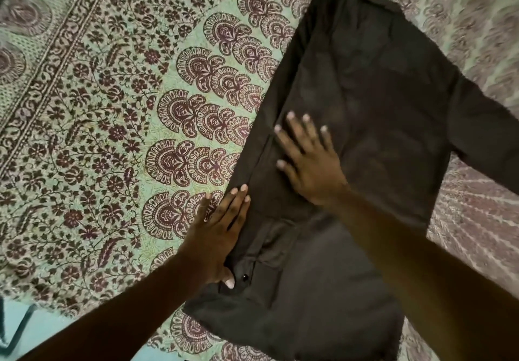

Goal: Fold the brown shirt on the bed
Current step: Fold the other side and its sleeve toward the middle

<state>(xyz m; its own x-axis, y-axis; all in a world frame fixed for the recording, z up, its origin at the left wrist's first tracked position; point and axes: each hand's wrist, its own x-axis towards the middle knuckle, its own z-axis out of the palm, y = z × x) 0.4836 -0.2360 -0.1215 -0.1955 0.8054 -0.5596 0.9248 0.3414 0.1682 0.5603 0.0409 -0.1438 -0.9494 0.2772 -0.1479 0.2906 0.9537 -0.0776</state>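
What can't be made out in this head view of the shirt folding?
- Shirt: its near end is cut off by the bottom edge, and the right arm covers part of it.
- Sleeve: its end runs off the right edge.
- Left hand: whether the fingers pinch the shirt's edge or only press it flat cannot be told.
- Bedsheet: its pattern at the top right is blurred.

Green floral bedspread (112, 107), pale floor (56, 324)
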